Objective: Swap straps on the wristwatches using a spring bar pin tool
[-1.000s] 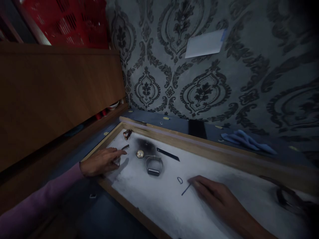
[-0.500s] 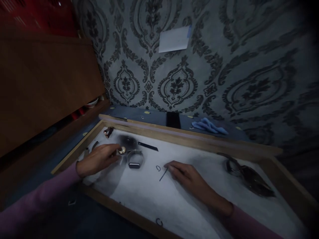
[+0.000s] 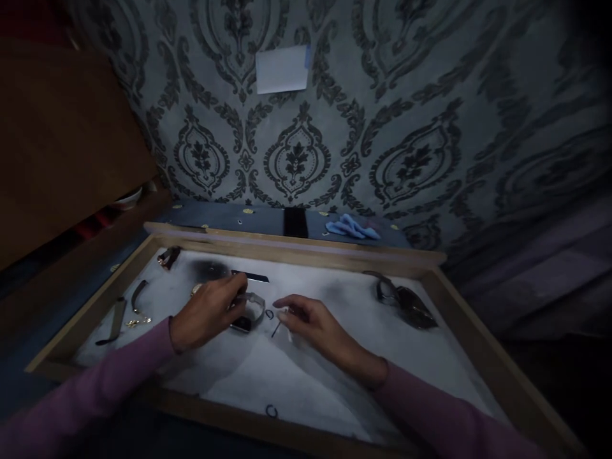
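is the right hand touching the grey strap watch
Apart. The head view shows a narrow strip of white tray floor between the right hand and the grey strap watch.

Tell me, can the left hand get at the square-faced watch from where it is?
Probably yes: the left hand is right by the square-faced watch, with nothing visible blocking the way. The right hand is off to the watch's other side. Contact is unclear.

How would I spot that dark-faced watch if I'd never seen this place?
Below the patterned wall sits a shallow, white-floored wooden tray. Inside, between the left hand and the right hand, lies the watch. Its pale strap curves in a loop from a dark rectangular face, unlike the flat dark strip behind it.
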`<state>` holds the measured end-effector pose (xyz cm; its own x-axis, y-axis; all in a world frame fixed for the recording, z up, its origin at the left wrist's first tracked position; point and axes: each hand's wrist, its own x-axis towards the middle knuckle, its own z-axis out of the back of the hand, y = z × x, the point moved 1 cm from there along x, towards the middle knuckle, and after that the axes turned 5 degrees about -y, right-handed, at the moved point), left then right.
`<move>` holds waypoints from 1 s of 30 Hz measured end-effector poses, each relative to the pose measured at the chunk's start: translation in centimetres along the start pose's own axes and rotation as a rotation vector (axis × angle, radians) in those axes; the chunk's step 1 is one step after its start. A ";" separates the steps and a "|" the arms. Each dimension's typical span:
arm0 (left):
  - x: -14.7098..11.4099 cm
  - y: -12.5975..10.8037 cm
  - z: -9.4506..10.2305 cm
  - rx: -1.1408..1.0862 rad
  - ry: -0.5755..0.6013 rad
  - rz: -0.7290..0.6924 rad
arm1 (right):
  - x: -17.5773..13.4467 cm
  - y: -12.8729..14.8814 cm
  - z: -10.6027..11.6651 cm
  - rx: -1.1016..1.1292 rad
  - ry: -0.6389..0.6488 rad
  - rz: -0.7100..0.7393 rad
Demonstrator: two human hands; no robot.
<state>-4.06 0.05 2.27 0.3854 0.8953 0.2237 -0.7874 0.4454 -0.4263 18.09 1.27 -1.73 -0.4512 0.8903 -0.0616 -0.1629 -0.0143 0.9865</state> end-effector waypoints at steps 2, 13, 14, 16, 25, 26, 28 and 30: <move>0.1 -0.8 -0.6 -0.094 -0.032 -0.062 | 0.0 -0.2 -0.2 0.073 -0.005 -0.018; 0.1 -1.1 -2.5 -0.435 0.039 -0.046 | -0.7 0.7 0.5 -0.224 -0.074 0.269; 0.0 -1.2 -2.5 -0.435 0.038 -0.063 | -0.8 0.9 0.4 -0.269 -0.080 0.326; 0.0 -1.5 -2.4 -0.439 0.031 -0.083 | -1.0 1.1 0.2 -0.342 -0.093 0.430; -0.1 -2.1 -2.4 -0.427 -0.019 -0.109 | -1.5 0.9 -0.6 -0.422 -0.201 0.550; 0.0 -2.1 -2.4 -0.424 -0.024 -0.109 | -1.5 0.9 -0.6 -0.421 -0.212 0.541; 0.1 -2.0 -2.3 -0.435 -0.020 -0.094 | -1.4 0.9 -0.5 -0.411 -0.227 0.502; 0.2 -1.8 -2.3 -0.465 -0.006 -0.068 | -1.2 0.8 -0.4 -0.390 -0.232 0.448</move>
<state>-1.42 -0.53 1.11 0.4251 0.8643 0.2688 -0.4608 0.4623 -0.7576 18.13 0.04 -0.88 -0.3547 0.8344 0.4217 -0.3298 -0.5337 0.7787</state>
